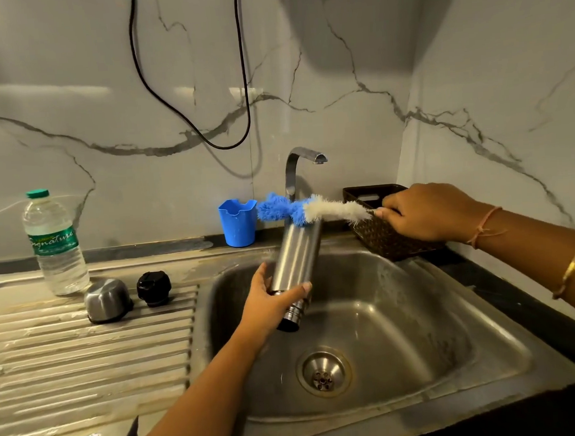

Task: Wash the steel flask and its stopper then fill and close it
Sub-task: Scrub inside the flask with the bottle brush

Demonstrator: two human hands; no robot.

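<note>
While the left grip (275,302) closes round the neck end of the steel flask (297,254), thumb laid across its front and fingers curled behind, the forearm reaches up from the bottom of the view with the wrist bent slightly back. The flask hangs tilted over the sink (422,310), its open mouth poking out below this grip towards the person and its base rising away from it towards the tap (296,169).

The right grip (428,213) comes in from the right on a nearly level forearm, knuckles up, fingertips pinching the thin handle of a brush (312,210). The brush runs leftwards from this grip, white bristles first and blue ones at the tip, crossing the flask's raised base; whether the two touch cannot be told. Just under the right grip sits a dark woven basket (383,241).

Left of the left grip, on the ribbed draining board, stand the black stopper (154,288) and, just beside it, a steel cap (107,300) turned mouth down. Farther left still is a plastic water bottle (55,244). A blue cup (239,223) stands on the table by the wall, beyond the brush's tip.
</note>
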